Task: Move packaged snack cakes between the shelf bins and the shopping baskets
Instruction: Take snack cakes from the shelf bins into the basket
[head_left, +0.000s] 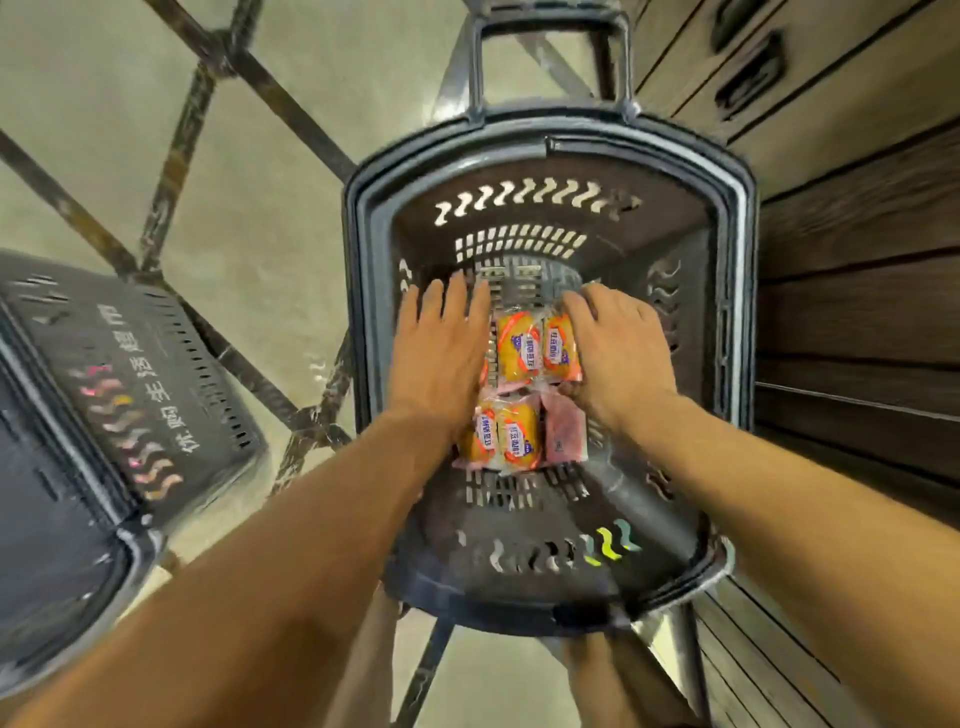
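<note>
Pale concrete floor (249, 218) fills the left and top of the view, crossed by dark rusty metal bars (171, 156) of a frame, while brown wood-look panelling (857, 312) closes off the whole right side. Between them a dark grey shopping basket (363, 249) takes up the middle, its rim just beside the panelling on the right and near the bars on the left, so the open room lies mostly above its mouth; its handle (550, 31) stands up at the far end. A second basket (130, 395) of the same dark plastic (white lettering on its slotted wall) sits low on the left, apart from the first, with floor showing between them. Both forearms reach down over the near rim into the middle basket. Left hand (441, 353) lies flat with fingers straight and spread, pressing on the left edge of the snack cakes; right hand (618, 348) has its fingers bent over the right edge of the pile, though whether they actually grip a packet cannot be told. Snack cakes (519, 395) lie on the basket floor between the two hands, orange packets on top and a pinkish packet (563, 431) at the near right.
</note>
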